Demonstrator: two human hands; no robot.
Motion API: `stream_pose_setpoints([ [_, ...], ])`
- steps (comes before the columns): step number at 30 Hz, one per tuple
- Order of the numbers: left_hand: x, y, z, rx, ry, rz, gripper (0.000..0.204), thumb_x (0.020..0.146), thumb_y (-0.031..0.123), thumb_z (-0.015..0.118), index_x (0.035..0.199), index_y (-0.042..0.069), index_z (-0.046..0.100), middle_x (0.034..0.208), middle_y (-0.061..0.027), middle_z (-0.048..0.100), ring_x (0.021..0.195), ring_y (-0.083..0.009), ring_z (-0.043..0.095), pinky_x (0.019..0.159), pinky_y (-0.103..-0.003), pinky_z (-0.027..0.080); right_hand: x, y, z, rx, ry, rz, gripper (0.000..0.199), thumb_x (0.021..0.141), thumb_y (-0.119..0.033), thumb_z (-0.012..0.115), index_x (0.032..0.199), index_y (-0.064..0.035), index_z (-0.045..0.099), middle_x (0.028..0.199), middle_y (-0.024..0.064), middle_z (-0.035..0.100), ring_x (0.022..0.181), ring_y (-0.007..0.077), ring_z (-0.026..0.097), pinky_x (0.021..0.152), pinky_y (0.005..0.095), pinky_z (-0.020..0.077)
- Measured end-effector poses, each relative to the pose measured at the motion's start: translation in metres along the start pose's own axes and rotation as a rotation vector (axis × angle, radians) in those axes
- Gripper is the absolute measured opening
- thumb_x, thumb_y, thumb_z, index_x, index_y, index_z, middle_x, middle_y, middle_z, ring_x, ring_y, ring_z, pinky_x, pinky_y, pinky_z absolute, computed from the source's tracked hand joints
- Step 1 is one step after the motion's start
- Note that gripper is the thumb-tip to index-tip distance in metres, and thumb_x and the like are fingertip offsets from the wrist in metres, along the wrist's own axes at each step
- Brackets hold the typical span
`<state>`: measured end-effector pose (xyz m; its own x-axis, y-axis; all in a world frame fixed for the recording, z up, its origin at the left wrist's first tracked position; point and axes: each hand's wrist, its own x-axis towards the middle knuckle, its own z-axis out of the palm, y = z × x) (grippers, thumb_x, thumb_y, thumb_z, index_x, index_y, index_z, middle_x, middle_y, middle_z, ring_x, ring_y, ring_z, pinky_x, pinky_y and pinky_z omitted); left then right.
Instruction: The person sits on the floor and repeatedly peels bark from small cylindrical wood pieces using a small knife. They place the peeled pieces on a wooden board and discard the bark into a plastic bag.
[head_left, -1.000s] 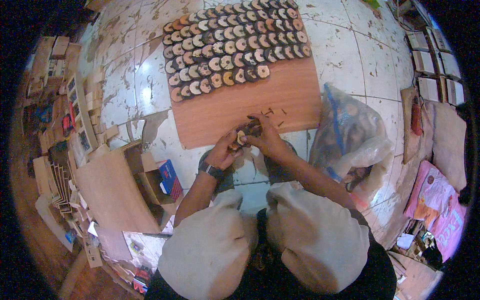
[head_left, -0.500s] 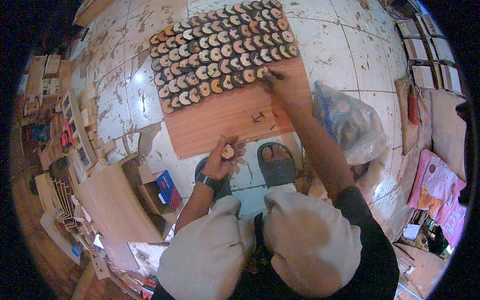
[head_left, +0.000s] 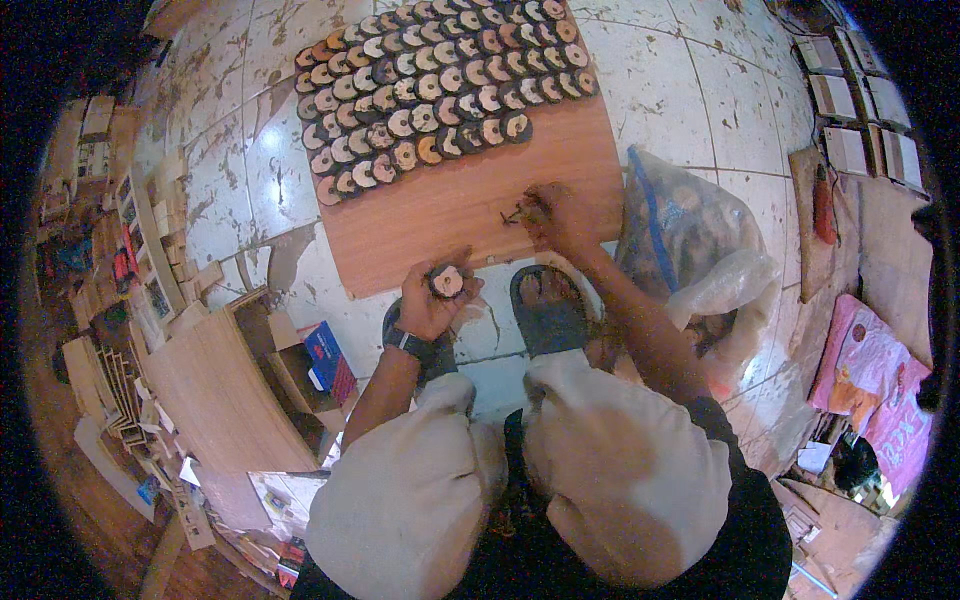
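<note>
My left hand (head_left: 428,308), with a watch on its wrist, holds a round wood slice (head_left: 447,281) with a pale face and dark bark rim, near the board's front edge. My right hand (head_left: 560,222) is over the right part of the brown wooden board (head_left: 440,215), its fingers bent together at a few small dark nail-like pieces (head_left: 512,217). Whatever is between those fingertips is too small and blurred to make out. Rows of overlapping wood slices (head_left: 430,88) cover the board's far part; the nearest row ends at a slice (head_left: 517,127) right of the middle.
A clear plastic bag (head_left: 700,235) filled with roundish pieces stands right of the board. Sandals (head_left: 550,325) on my feet are at its front edge. Cardboard (head_left: 225,390) and a blue box (head_left: 328,360) lie left, a pink sack (head_left: 870,390) right. Tiled floor (head_left: 660,90) surrounds the board.
My right hand has come back from the end of the nearest row to the small dark pieces. The slice in my left hand now shows more of its dark rim.
</note>
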<state>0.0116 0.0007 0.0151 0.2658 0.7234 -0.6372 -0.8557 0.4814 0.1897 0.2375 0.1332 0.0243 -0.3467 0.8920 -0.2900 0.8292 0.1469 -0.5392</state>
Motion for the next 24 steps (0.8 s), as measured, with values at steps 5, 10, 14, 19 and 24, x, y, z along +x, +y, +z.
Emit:
stream_pose_setpoints([
  [5,-0.002,0.004,0.009,0.056,0.0,-0.001,0.051,0.097,0.04,0.036,0.128,0.0,0.048,0.112,-0.0162,0.061,0.094,-0.0298,0.063,0.079,-0.038,0.053,0.001,-0.005,0.022,-0.172,0.178,-0.182,0.024,0.077,-0.021,0.066,0.094,-0.0056,0.063,0.09,0.0162,0.062,0.08,0.0367,0.059,0.071,0.0455,0.0473],
  [10,-0.003,0.01,0.008,0.089,-0.108,-0.032,0.053,0.099,0.043,0.032,0.128,0.001,0.048,0.122,-0.0168,0.058,0.098,-0.0248,0.063,0.069,-0.032,0.055,0.002,-0.001,0.026,-0.116,0.195,-0.143,0.017,0.078,-0.021,0.062,0.086,-0.0062,0.063,0.087,0.0164,0.063,0.083,0.0357,0.06,0.074,0.0479,0.0468],
  [14,0.0,0.008,0.005,-0.029,-0.031,-0.076,0.054,0.098,0.044,0.033,0.127,0.001,0.047,0.121,-0.0177,0.058,0.1,-0.0254,0.063,0.07,-0.033,0.056,-0.009,-0.001,0.016,-0.08,0.255,-0.168,0.016,0.079,-0.016,0.059,0.09,-0.0041,0.063,0.088,0.017,0.063,0.084,0.0361,0.06,0.074,0.0479,0.0472],
  [19,0.004,0.007,0.006,-0.04,-0.134,-0.02,0.047,0.097,0.04,0.041,0.122,0.002,0.051,0.114,-0.0138,0.061,0.101,-0.0274,0.061,0.085,-0.04,0.053,-0.034,-0.027,0.007,0.148,0.143,-0.171,0.018,0.085,-0.014,0.061,0.098,-0.0036,0.06,0.095,0.0163,0.063,0.092,0.0358,0.059,0.077,0.0424,0.0479],
  [24,0.006,-0.001,0.005,0.025,-0.047,0.036,0.044,0.097,0.037,0.044,0.123,0.002,0.05,0.116,-0.013,0.059,0.104,-0.0251,0.059,0.092,-0.04,0.049,-0.049,-0.063,0.026,0.137,0.113,-0.478,0.018,0.084,-0.007,0.059,0.101,-0.0061,0.06,0.098,0.0138,0.064,0.091,0.0344,0.061,0.075,0.0401,0.0506],
])
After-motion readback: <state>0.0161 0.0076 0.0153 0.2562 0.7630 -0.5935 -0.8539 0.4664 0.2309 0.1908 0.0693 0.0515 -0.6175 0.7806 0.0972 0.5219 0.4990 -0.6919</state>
